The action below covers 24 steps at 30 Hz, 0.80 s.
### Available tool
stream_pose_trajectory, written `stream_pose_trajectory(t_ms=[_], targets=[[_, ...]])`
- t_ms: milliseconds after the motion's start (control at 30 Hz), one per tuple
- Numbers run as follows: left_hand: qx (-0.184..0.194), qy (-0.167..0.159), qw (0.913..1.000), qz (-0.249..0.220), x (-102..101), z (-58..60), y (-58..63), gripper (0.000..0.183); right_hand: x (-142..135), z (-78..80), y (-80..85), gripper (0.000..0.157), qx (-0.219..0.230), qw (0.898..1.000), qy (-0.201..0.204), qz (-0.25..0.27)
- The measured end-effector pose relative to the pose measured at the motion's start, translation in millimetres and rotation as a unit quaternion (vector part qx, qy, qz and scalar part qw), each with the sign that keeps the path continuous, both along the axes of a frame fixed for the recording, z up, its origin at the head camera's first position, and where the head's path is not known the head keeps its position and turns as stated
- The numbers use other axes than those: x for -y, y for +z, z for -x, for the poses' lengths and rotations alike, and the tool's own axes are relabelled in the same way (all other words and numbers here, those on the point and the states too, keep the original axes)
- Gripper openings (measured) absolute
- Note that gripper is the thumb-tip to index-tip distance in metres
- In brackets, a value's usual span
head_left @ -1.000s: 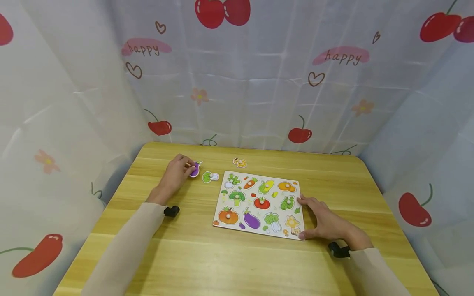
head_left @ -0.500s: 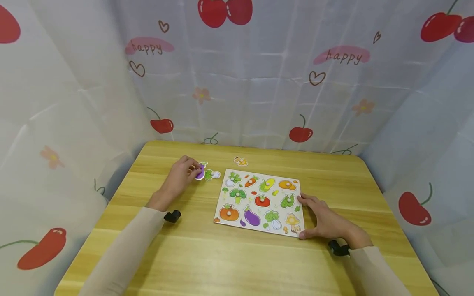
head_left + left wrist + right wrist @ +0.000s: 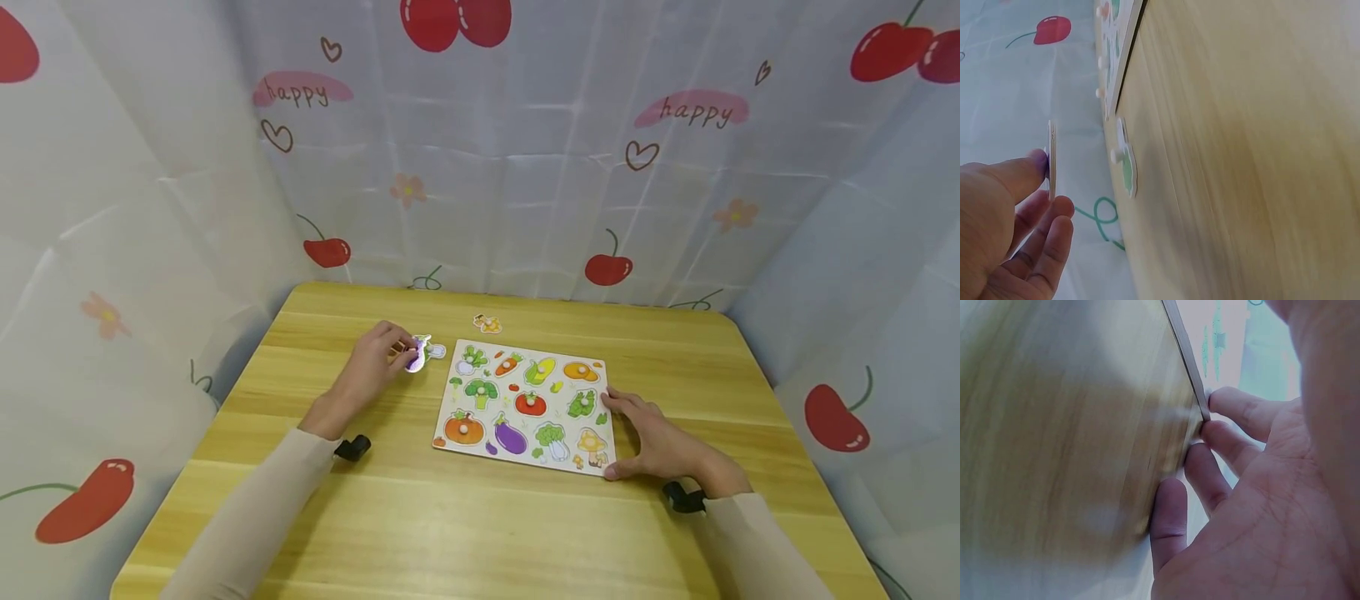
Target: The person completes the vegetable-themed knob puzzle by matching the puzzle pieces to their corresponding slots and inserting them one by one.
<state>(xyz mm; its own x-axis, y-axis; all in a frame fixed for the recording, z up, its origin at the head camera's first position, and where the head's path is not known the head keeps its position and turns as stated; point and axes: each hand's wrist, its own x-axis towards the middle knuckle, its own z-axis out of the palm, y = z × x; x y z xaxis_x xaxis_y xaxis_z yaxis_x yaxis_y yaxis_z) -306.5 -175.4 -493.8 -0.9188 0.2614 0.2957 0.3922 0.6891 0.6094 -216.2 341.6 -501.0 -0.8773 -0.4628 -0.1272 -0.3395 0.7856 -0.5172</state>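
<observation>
In the head view my left hand (image 3: 369,367) pinches a purple eggplant puzzle piece (image 3: 418,354) between thumb and fingers. The left wrist view shows that piece (image 3: 1052,159) edge-on, lifted off the table. Partly hidden behind it lies a bok choy piece (image 3: 437,352), whose knob shows in the left wrist view. My right hand (image 3: 663,442) rests at the right edge of the vegetable puzzle board (image 3: 491,457), thumb by the near corner, index fingertip higher up. In the right wrist view its relaxed fingers (image 3: 1235,444) touch the board's edge and the table.
A mushroom piece (image 3: 487,323) lies beyond the board. Knobbed pieces such as the pumpkin (image 3: 463,430) and tomato (image 3: 530,404) sit in the board. The wooden table (image 3: 450,533) is enclosed at the back and sides by a cherry-print curtain (image 3: 480,200).
My left hand has moved right with the eggplant piece, which has been raised and tilted and now covers part of the bok choy piece. The right hand stays at the board.
</observation>
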Motion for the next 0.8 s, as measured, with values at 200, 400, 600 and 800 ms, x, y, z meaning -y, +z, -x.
stream_pose_trajectory(t_ms=[200, 400, 600, 800], targets=[[-0.011, -0.017, 0.9998, 0.002, -6.0, -6.1, -1.8, 0.011, 0.0, -0.9, -0.8, 0.129, 0.004, 1.0, -0.002, -0.002], [0.0, -0.023, 0.9997, 0.008, -11.7, -13.1, -1.8, 0.012, 0.5, -1.7, -1.6, 0.129, 0.007, 1.0, -0.003, -0.003], [-0.008, -0.04, 0.9992, 0.004, -18.4, -18.6, -3.6, 0.009, 0.9, -1.7, -0.5, 0.128, 0.008, 1.0, -0.003, -0.003], [-0.029, -0.055, 0.998, 0.01, -25.0, -22.0, -6.2, 0.008, 1.6, 0.0, 1.2, 0.128, 0.006, 1.0, -0.002, -0.008]])
